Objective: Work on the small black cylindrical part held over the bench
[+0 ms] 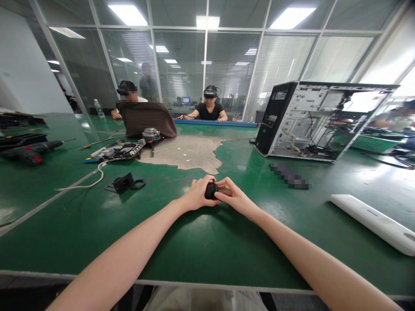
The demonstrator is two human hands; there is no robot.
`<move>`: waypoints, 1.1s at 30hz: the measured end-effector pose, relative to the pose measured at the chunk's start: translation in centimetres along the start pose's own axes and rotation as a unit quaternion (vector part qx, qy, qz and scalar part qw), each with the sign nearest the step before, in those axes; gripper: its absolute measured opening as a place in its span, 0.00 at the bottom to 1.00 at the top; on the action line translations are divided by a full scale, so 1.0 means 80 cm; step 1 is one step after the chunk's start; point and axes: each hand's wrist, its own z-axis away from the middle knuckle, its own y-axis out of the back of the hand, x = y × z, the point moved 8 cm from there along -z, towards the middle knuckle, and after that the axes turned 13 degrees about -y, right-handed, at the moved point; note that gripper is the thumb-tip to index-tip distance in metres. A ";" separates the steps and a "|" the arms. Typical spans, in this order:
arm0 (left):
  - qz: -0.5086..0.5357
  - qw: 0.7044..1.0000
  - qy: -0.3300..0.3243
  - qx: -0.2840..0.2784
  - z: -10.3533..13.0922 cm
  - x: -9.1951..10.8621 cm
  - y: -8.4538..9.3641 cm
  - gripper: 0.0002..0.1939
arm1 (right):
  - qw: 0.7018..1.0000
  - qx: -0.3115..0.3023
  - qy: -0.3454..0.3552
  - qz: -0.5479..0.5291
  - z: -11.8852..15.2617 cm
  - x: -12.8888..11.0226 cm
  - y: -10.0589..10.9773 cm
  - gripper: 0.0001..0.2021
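Near the middle of the green table, a small black round part (210, 191) is held between both hands. My left hand (198, 193) wraps round its left side, fingers curled over the top and thumb below. From the right, the fingertips and thumb of my right hand (229, 193) pinch its edge. The underside of the part is hidden by the fingers. To the left on the table lie a black square part with a round opening (123, 183) and a black ring (138, 184).
An open computer case (275, 119) stands at the right, with a dark blurred object (289, 176) and a white panel (372, 222) nearer. At the left are a circuit board (115, 151), a drill (30, 151) and a white cable (81, 186). People sit across the table (162, 255).
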 end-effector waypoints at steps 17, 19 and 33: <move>-0.001 1.000 -0.002 -0.002 0.000 -0.001 0.000 0.28 | 1.000 -0.006 -0.005 0.000 -0.002 0.003 0.002 0.12; 0.000 1.000 -0.007 -0.001 0.000 0.000 0.000 0.29 | 1.000 0.009 -0.010 -0.004 -0.003 0.004 0.003 0.10; 0.001 1.000 -0.012 0.002 0.000 0.001 0.001 0.28 | 1.000 -0.010 -0.009 -0.013 -0.002 0.003 -0.001 0.11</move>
